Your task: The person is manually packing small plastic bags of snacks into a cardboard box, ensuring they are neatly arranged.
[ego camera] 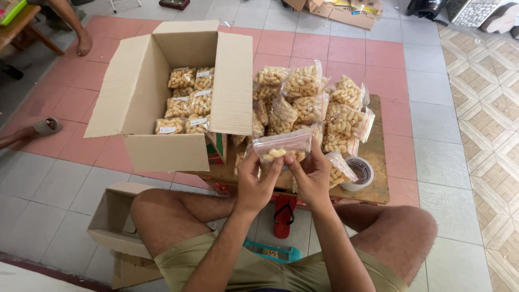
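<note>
My left hand [255, 181] and my right hand [312, 177] together pinch a small clear bag of pale curled snacks [282, 146], held upright above the near edge of a low wooden table [378, 186]. Behind it on the table lies a pile of several filled snack bags [311, 105]. To the left stands an open cardboard box [162, 154] with several labelled snack bags [186, 103] stacked inside.
A roll of tape [358, 173] sits on the table by my right hand. A smaller cardboard box [111, 219] lies on the floor at my left knee. A red sandal [283, 216] is under the table. Another person's foot [84, 43] is at the far left.
</note>
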